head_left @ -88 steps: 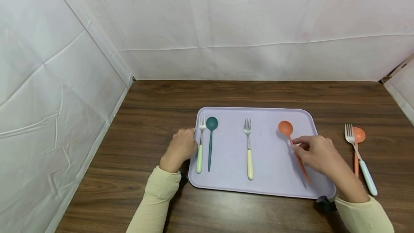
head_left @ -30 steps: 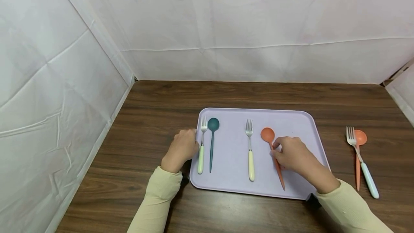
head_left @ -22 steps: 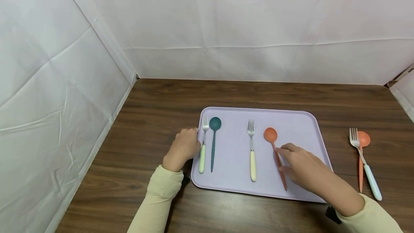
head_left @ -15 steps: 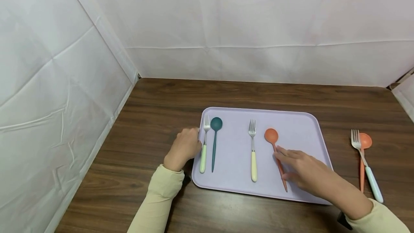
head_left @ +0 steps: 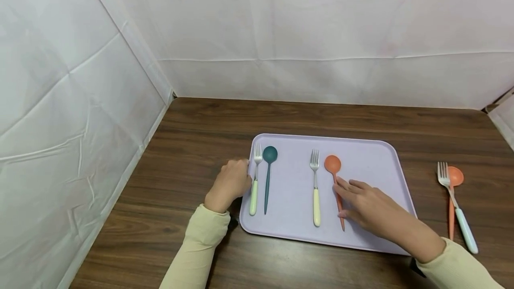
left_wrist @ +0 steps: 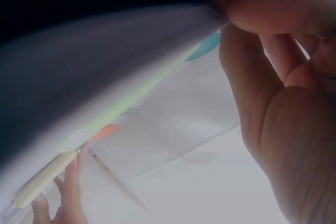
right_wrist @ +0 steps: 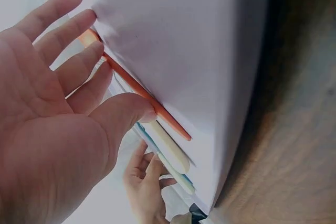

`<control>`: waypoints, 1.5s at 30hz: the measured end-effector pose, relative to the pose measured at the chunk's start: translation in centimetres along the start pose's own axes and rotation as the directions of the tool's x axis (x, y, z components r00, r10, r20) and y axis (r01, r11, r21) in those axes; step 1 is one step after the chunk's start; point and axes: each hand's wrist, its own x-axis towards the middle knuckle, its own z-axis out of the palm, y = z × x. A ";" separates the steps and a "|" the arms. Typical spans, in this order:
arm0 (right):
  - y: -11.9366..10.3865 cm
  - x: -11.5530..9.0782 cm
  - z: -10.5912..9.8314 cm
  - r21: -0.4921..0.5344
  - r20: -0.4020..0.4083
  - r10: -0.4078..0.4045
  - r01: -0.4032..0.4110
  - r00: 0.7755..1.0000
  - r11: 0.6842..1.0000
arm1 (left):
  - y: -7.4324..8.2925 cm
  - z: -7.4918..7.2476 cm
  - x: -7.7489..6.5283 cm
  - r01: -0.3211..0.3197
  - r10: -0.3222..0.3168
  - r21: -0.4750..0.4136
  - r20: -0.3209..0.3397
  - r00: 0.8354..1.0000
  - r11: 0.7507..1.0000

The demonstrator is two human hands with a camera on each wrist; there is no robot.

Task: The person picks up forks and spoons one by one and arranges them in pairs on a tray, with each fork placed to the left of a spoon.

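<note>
My right hand (head_left: 371, 206) lies over the right half of a lilac tray (head_left: 293, 191), fingers extended, fingertips and thumb against the handle of an orange spoon (head_left: 332, 164). That spoon lies just right of a fork with a cream handle (head_left: 316, 207). In the right wrist view the thumb touches the orange handle (right_wrist: 137, 85) and the fingers are spread. At the tray's left rim, my left hand (head_left: 226, 184) pinches the edge between thumb and fingers, as the left wrist view shows. Beside it on the tray are a fork with a light green handle (head_left: 254, 197) and a dark green spoon (head_left: 270, 154).
Right of the tray, a fork with a pale blue handle (head_left: 466, 231) lies across another orange spoon (head_left: 455, 176) on the brown wooden table (head_left: 201, 124). White cloth walls (head_left: 313, 26) stand behind the table and on both sides.
My right hand has carried the orange spoon leftward across the tray, let go of it, straightened its fingers and nudged it closer to the cream-handled fork. My left hand has stayed at the rim.
</note>
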 end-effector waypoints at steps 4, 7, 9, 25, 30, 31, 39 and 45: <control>0.0 0.3 0.1 0.008 -0.003 0.014 -0.014 1.000 1.000 | 0.1 0.0 0.0 -0.010 0.010 0.001 -0.002 1.000 1.000; -0.1 0.6 0.2 0.021 -0.005 0.023 -0.023 1.000 1.000 | 0.2 0.0 0.0 -0.008 0.008 0.007 -0.004 1.000 1.000; -0.1 0.7 0.2 0.025 -0.007 0.026 -0.026 1.000 0.999 | 0.2 -0.1 0.0 -0.005 0.005 0.009 -0.003 1.000 1.000; -0.4 0.1 0.1 0.081 -0.068 0.103 -0.097 0.992 0.992 | -0.1 -0.1 -0.1 -0.009 0.009 0.003 -0.007 1.000 1.000; -0.4 -0.3 -0.4 0.064 -0.070 0.145 -0.141 0.987 0.988 | -0.1 0.0 -0.1 -0.019 0.019 -0.002 -0.010 1.000 1.000; -0.4 -0.3 -0.4 0.061 -0.069 0.156 -0.152 0.985 0.986 | -0.1 0.0 -0.1 -0.018 0.018 -0.004 -0.010 1.000 1.000; -0.2 -0.9 -0.6 0.047 -0.082 0.201 -0.198 0.976 0.979 | 0.0 -0.1 -0.1 -0.001 0.001 -0.016 -0.007 1.000 1.000; 0.0 -1.5 -0.7 0.036 -0.133 0.179 -0.176 0.975 0.984 | 0.0 0.0 -0.1 -0.004 0.003 -0.031 -0.004 1.000 1.000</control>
